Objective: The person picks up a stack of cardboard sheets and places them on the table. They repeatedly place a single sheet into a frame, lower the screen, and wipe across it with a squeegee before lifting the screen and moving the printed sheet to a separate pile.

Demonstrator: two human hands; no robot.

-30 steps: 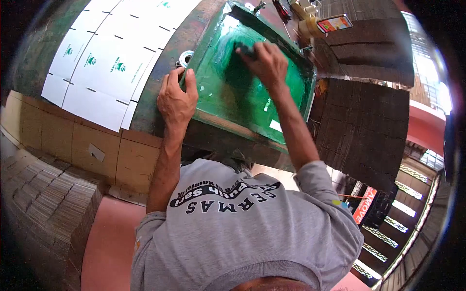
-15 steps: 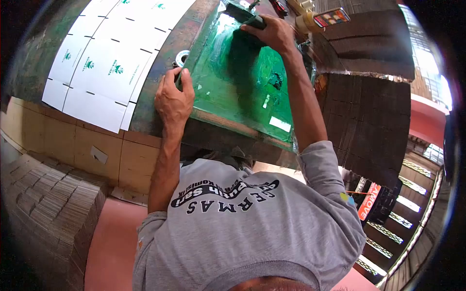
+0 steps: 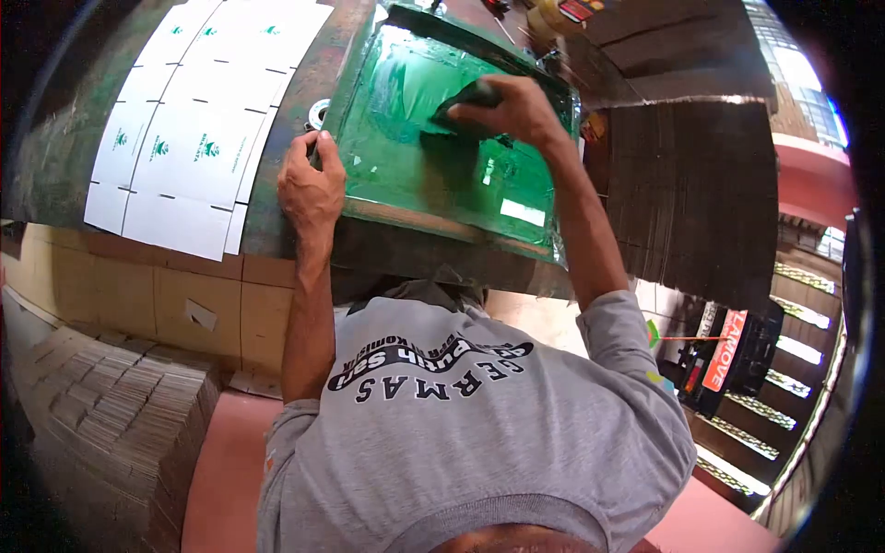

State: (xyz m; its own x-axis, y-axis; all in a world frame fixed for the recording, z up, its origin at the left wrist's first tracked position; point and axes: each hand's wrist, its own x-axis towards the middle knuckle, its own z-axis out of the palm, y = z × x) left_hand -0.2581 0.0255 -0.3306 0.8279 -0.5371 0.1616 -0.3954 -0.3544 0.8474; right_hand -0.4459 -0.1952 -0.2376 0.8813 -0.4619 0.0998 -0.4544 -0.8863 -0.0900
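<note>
A green-inked printing screen (image 3: pixel 406 180) in a wooden frame lies flat on the worktable. My left hand (image 3: pixel 309 189) grips the frame's left edge near its front corner. My right hand (image 3: pixel 512 111) is closed on a dark squeegee (image 3: pixel 466 100), which rests on the inked mesh in the middle of the screen. Green ink smears cover the mesh, with a white patch near the front right.
White die-cut cardboard sheets (image 3: pixel 198 120) printed with small green logos lie on the table left of the screen. A metal ring (image 3: pixel 320 112) sits by the frame. Dark stacks of flattened cardboard (image 3: pixel 691 184) stand at the right; more stacks (image 3: pixel 120 415) lie lower left. Brown cardboard panels (image 3: pixel 184 295) front the table.
My right hand pushed the squeegee to the far end of the screen, then drew it back toward the middle. My left hand stayed on the frame's left edge.
</note>
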